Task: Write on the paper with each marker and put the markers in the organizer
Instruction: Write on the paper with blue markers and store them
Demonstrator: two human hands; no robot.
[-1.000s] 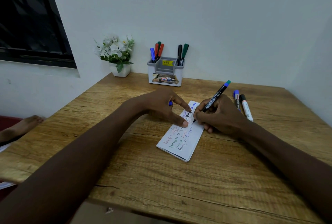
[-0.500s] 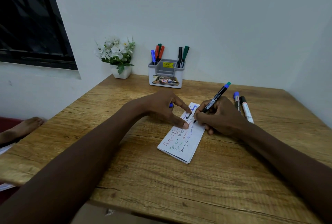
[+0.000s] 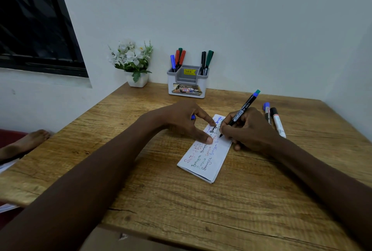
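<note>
A folded white paper covered with coloured handwriting lies in the middle of the wooden table. My right hand grips a black marker with a blue-green end, its tip touching the paper. My left hand presses the paper's left edge with thumb and forefinger; a blue cap peeks from its curled fingers. Two more markers, one blue-capped and one black-capped, lie to the right of my right hand. A grey-and-white organizer at the back holds several markers upright.
A small white pot of artificial flowers stands left of the organizer against the wall. A dark window is at the upper left. A bare foot rests beyond the table's left edge.
The marker tip has shifted slightly down along the paper as my right hand writes. My left hand keeps holding the paper in the same place.
</note>
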